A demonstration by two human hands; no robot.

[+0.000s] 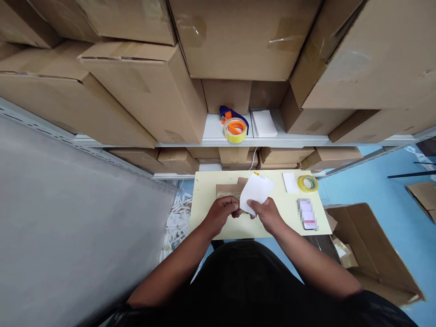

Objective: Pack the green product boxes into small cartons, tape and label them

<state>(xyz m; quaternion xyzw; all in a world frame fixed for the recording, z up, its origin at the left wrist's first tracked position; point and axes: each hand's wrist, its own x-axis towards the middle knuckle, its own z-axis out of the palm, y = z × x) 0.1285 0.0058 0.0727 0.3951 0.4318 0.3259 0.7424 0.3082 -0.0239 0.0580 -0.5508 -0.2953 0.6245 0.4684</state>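
My left hand (222, 212) and my right hand (267, 213) meet over a small pale yellow table (204, 213). Both pinch the near end of a white sheet or pouch (257, 190) that tilts up and away from me. Its far corner carries a small yellow mark. Just behind my left hand lies a small brown cardboard box (227, 189) with its flaps raised. Both hands have their fingers closed on the white sheet.
On the table's right side sit a roll of yellow tape (308, 183), a white slip (289, 181) and a phone (307, 214). A tape dispenser (234, 126) and a white box (264, 123) rest on the shelf among stacked cartons. An open carton (371, 250) stands on the floor at right.
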